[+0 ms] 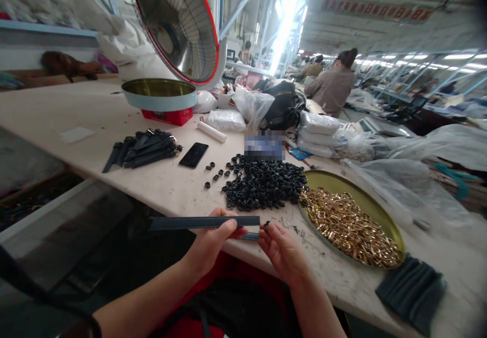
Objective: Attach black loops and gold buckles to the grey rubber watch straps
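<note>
My left hand (215, 236) is closed around a flat dark strap (175, 223), thumb on top, near the table's front edge. Below it, a second strip or the strap's other end shows beside my fingers; I cannot tell which. By the strap's right end, my right hand (284, 251) pinches a small black loop (267, 224) between thumb and fingertips. Just beyond both hands lies a heap of similar black loops (262, 183), with several scattered to its left. To the right, gold metal pieces (352, 221) fill much of a shallow oval tray (329, 177).
Bundled dark straps (146, 147) and a phone (194, 155) lie to the left. More dark strips (413, 290) hang over the front edge at right. Behind are a tin (160, 99) on a red box, a fan (178, 23) and plastic bags (319, 132). A person (333, 87) is farther back.
</note>
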Available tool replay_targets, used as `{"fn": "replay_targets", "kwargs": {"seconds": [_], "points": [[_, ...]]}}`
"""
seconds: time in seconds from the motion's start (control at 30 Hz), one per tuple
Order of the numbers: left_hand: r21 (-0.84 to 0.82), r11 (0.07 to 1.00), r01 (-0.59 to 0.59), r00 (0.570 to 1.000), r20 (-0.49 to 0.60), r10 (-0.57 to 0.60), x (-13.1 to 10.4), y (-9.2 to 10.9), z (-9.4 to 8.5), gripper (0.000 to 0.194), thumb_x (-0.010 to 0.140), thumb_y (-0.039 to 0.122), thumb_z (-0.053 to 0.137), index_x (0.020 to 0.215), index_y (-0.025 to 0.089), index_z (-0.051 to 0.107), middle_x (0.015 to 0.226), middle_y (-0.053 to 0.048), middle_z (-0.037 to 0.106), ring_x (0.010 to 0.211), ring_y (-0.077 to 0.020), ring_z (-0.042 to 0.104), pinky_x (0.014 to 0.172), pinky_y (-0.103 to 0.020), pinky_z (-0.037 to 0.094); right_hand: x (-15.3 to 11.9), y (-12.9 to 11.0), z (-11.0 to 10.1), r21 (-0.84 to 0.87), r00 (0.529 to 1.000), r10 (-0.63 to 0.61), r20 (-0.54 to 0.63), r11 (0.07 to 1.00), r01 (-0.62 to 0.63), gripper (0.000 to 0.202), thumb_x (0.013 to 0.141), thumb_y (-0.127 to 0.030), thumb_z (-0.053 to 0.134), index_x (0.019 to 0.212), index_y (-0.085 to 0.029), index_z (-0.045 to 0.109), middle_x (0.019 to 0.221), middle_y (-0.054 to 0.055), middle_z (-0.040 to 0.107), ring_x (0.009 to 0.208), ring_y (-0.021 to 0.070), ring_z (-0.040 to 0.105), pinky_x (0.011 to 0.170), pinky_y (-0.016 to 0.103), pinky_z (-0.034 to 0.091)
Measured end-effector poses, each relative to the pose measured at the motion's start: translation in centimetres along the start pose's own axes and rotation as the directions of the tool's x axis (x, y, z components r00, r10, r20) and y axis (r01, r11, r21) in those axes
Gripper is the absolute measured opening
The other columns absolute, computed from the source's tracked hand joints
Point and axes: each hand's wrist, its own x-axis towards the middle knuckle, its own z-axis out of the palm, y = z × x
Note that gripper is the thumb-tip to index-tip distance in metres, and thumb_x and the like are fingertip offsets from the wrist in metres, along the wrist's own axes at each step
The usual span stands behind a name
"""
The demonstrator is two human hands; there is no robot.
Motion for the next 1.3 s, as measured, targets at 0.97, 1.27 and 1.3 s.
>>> {"fn": "replay_targets", "kwargs": {"seconds": [0.97,1.27,1.3], "points": [[0.516,0.809,0.281,0.614,0.551,-0.564,3.3,1.6,1.0,0.050,0.082,0.044,0.047,0.123,0.017,0.042,0.076,-0.004,0.062,0.064,-0.0138,0.060,0.060,-0.024,0.046,-0.9,-0.5,-1.6,-0.627,0.932,-0.359,0.048,0.716,0.308,0.046,0.069,-0.031,0.065,0.109,-0.020,0.046,0.070,-0.003,0.055,0.062,0.0130,0.053,0.060,0.025,0.042],[0.582,0.805,0.117,0.731,0.498,-0.466,5.4,-1.5,2.7,0.049,0.086,0.048,0.031,0.120,0.015,0.038,0.048,0.009,0.040,0.034,-0.0051,0.029,0.034,-0.015,0.019,4.4,-7.4,-8.8,-0.987,0.796,-0.604,-0.019,-0.113,-0.110,0.029,0.085,-0.039,0.042,0.087,-0.016,0.059,0.085,0.010,0.061,0.076,0.0220,0.058,0.066,0.032,0.041],[0.587,0.801,0.114,0.737,0.491,-0.464,5.7,-1.5,2.9,0.045,0.086,0.048,0.031,0.115,0.015,0.041,0.048,0.009,0.039,0.034,-0.0052,0.029,0.034,-0.015,0.018,5.5,-8.4,-9.9,-0.946,0.793,-0.607,-0.049,-0.227,-0.232,0.028,0.084,-0.037,0.044,0.082,-0.015,0.060,0.084,0.013,0.062,0.077,0.0247,0.059,0.066,0.034,0.040]]}}
